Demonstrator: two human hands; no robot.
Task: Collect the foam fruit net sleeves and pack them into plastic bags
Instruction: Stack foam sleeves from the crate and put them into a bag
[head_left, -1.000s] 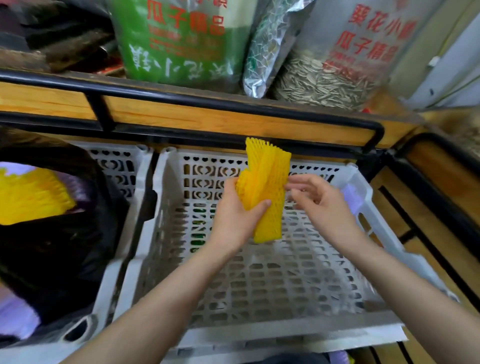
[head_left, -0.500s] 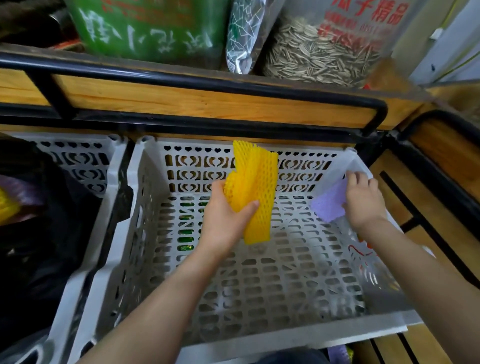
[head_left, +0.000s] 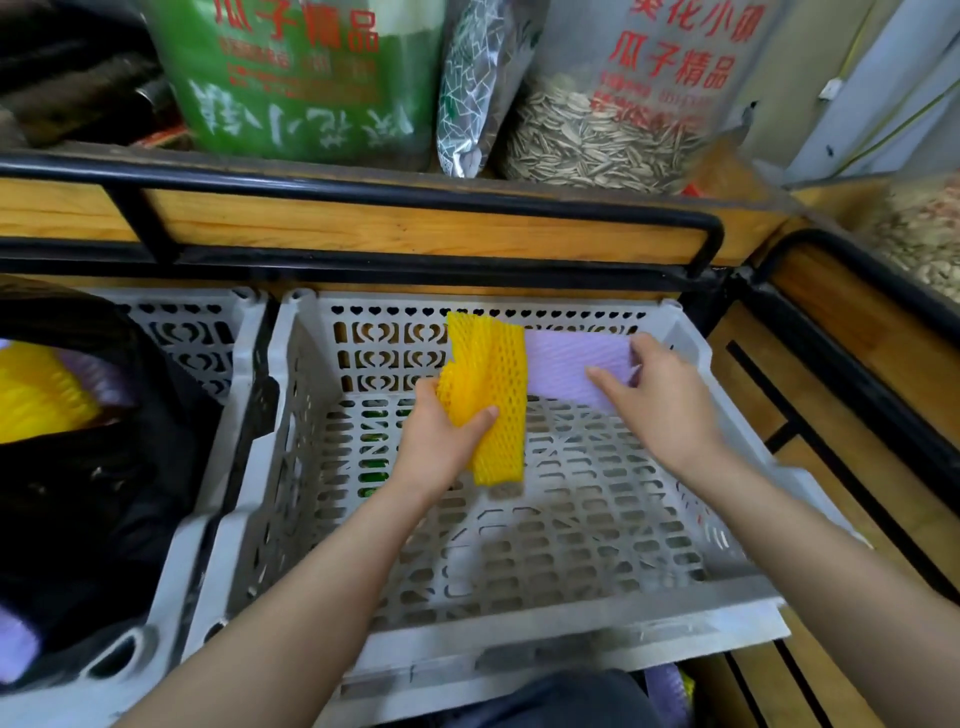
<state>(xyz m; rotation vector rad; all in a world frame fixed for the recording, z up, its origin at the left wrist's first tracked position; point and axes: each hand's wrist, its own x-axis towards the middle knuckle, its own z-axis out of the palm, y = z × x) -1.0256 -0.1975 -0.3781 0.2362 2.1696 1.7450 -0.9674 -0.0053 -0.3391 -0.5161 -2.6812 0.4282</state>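
Observation:
My left hand (head_left: 445, 441) grips a bunch of yellow foam net sleeves (head_left: 488, 395) upright above the grey perforated crate (head_left: 545, 613). My right hand (head_left: 657, 400) holds a purple foam sleeve (head_left: 566, 364) flat, its left end touching the yellow bunch. A black plastic bag (head_left: 104, 493) sits in the left crate (head_left: 208, 332), holding more yellow sleeves (head_left: 36, 395) and some purple ones. The crate floor under my hands shows no sleeves.
A wooden shelf with a black metal rail (head_left: 415, 197) runs behind the crates. Large bags of sunflower seeds (head_left: 613, 130) and a green bag (head_left: 306, 78) stand on it. Another wooden rack (head_left: 857, 364) is at the right.
My right hand reached to the crate's right wall, took the purple sleeve, and has now brought it left against the yellow bunch. My left hand kept its grip.

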